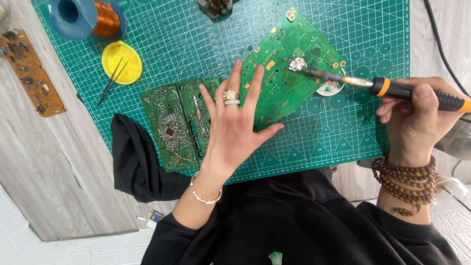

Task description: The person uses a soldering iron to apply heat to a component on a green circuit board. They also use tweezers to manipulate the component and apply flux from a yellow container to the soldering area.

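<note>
My left hand (230, 127) lies flat, fingers spread, pressing down a large green circuit board (289, 68) on the green cutting mat (196, 44). Rings show on its middle finger and a bracelet on the wrist. My right hand (414, 120) grips a soldering iron (392, 89) with a black and orange handle. The iron's tip (298, 65) touches a silvery blob on the large board. A second green circuit board (174, 125) lies to the left, partly under my left hand.
A yellow lid (121, 62) with tweezers (110, 81) across it and a blue spool of copper wire (86, 17) sit at the mat's upper left. A brown circuit board (30, 71) lies on the wooden table. Black cloth (135, 162) drapes the mat's near edge.
</note>
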